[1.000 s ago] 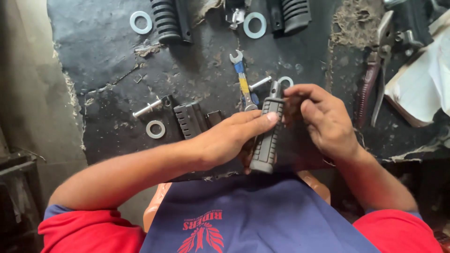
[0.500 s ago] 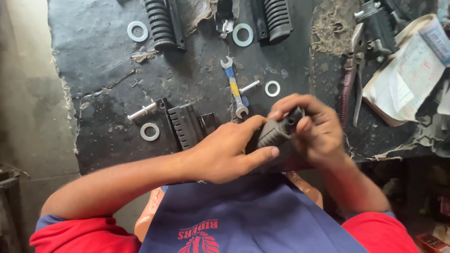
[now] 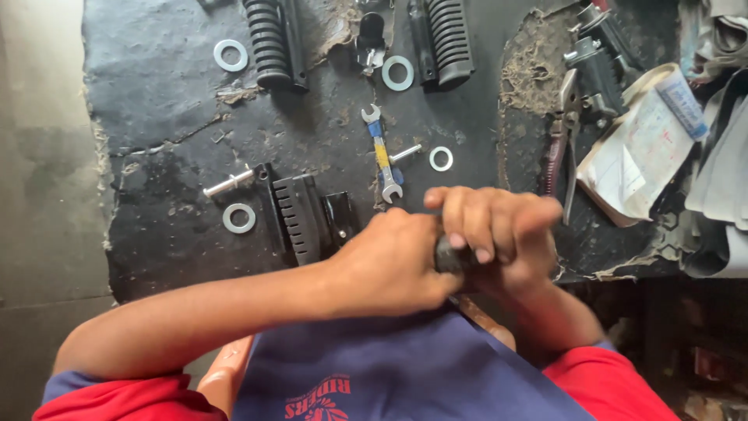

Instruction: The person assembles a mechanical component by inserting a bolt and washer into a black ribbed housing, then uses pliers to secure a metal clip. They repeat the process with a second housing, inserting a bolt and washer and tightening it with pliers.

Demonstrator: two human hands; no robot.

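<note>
A worn black mat (image 3: 171,117) is covering the desk, cracked and crumbling along its edges, with bare grey floor (image 3: 39,156) showing beside it. Both hands are meeting at the near edge: the left hand (image 3: 393,261) and the right hand (image 3: 499,230) are clenching around a dark rubber footpeg (image 3: 450,256), mostly hidden between them. Lying on the mat are ribbed footpegs (image 3: 269,43), steel washers (image 3: 231,54), a small spanner (image 3: 382,156), a bolt (image 3: 228,184), pliers (image 3: 562,148) and papers (image 3: 635,148) at the right.
</note>
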